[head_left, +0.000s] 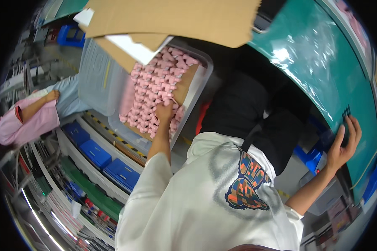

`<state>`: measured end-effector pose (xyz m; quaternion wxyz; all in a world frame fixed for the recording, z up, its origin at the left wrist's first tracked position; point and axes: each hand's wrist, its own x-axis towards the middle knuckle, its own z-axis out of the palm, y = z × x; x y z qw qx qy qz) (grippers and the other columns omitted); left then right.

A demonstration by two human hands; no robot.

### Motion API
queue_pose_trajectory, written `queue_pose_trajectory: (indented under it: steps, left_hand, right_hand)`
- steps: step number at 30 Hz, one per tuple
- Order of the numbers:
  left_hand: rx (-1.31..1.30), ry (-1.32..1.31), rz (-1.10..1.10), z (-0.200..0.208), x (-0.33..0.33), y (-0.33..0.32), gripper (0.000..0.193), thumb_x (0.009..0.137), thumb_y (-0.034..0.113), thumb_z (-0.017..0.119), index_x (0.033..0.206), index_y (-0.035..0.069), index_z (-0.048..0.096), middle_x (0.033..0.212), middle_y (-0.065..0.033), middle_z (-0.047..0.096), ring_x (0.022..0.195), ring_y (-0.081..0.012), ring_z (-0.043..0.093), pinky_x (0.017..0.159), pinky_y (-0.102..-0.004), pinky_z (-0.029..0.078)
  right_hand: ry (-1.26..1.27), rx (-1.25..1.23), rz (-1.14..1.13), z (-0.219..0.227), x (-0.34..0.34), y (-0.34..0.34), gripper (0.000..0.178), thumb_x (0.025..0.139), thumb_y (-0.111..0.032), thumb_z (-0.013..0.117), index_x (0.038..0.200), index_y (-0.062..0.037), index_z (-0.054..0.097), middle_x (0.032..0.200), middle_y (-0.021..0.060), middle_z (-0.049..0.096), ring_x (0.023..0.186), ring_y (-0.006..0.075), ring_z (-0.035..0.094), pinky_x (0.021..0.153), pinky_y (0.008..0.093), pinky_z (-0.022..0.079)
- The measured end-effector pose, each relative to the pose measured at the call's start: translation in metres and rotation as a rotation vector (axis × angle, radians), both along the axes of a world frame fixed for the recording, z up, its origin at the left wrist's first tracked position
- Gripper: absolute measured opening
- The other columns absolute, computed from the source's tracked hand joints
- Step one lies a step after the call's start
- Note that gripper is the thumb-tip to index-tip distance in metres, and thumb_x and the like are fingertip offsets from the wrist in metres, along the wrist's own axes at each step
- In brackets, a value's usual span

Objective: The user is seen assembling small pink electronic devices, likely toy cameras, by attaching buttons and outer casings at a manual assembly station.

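My left hand (165, 112) reaches into a clear plastic bin (206, 69) on the left. Its fingers are closed at a small pink part, partly hidden by the hand. Rows of matching pink parts (148, 90) with rounded lobes lie packed over brown cardboard (184, 85) in the bin. Far to the right, my right hand (344, 144) rests at the green tabletop (343, 75) with thumb and fingers apart, holding nothing that I can see. Several tiny black pieces (346, 110) lie just beyond its fingertips; their kind is too small to make out.
A large cardboard sheet (167, 21) overhangs the bin's far side. Clear plastic film (301, 39) covers part of the green table. Left of the bin leans a translucent lid (98, 77). Blue bins (94, 151) line a rack at lower left. A co-worker in pink (31, 121) is at far left.
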<state>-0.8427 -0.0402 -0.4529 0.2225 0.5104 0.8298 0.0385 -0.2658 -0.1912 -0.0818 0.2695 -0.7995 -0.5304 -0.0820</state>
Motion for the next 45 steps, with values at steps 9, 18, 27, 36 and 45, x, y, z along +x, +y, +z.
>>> queue_pose_trajectory:
  steps: [9,18,27,36,45]
  left_hand:
    - [0.079,-1.138,0.118,0.216,0.096,0.008,0.036,0.094,0.002,0.063,0.129,-0.002,0.063,0.098,-0.0075,0.068,0.088,-0.0153,0.065,0.076,-0.0228,0.052]
    - [-0.527,-1.325,-0.671,0.309,0.364,-0.072,0.048,0.091,-0.006,0.062,0.138,-0.004,0.056,0.108,-0.0115,0.066,0.106,-0.0178,0.063,0.089,-0.0245,0.052]
    - [-0.844,-0.859,-1.377,0.211,0.577,-0.205,0.042,0.101,0.015,0.058,0.138,-0.007,0.053,0.118,-0.0172,0.063,0.104,-0.0195,0.064,0.085,-0.0268,0.056]
    - [-1.089,-1.123,-1.077,0.169,0.646,-0.243,0.045,0.101,0.015,0.055,0.139,-0.008,0.048,0.123,-0.0222,0.06,0.101,-0.0246,0.066,0.089,-0.0304,0.059]
    - [-1.102,-1.024,-1.164,0.166,0.655,-0.248,0.043,0.1,0.018,0.058,0.134,-0.008,0.054,0.116,-0.0183,0.064,0.101,-0.0226,0.065,0.086,-0.0287,0.057]
  right_hand:
    - [0.009,0.061,0.008,0.0,0.003,-0.003,0.021,0.089,-0.006,0.07,0.11,-0.0029,0.075,0.12,0.0093,0.067,0.109,0.0244,0.062,0.094,0.0338,0.049]
    - [-0.14,0.302,0.187,-0.031,0.044,-0.001,0.012,0.08,-0.018,0.073,0.089,-0.0112,0.075,0.105,0.0023,0.067,0.09,0.0255,0.063,0.08,0.0363,0.049]
    - [-0.095,0.277,-0.053,-0.034,0.025,-0.008,0.01,0.081,-0.027,0.069,0.08,-0.0198,0.075,0.095,0.0007,0.064,0.092,0.0197,0.056,0.09,0.0376,0.039]
    - [-0.062,0.26,-0.051,-0.027,0.023,-0.015,0.005,0.076,-0.021,0.071,0.077,-0.0177,0.074,0.091,0.0031,0.063,0.089,0.0219,0.054,0.089,0.0399,0.038]
    - [-0.025,0.288,-0.066,-0.031,0.025,-0.014,0.003,0.075,-0.019,0.071,0.075,-0.0164,0.073,0.087,0.0034,0.061,0.087,0.0213,0.052,0.09,0.0402,0.038]
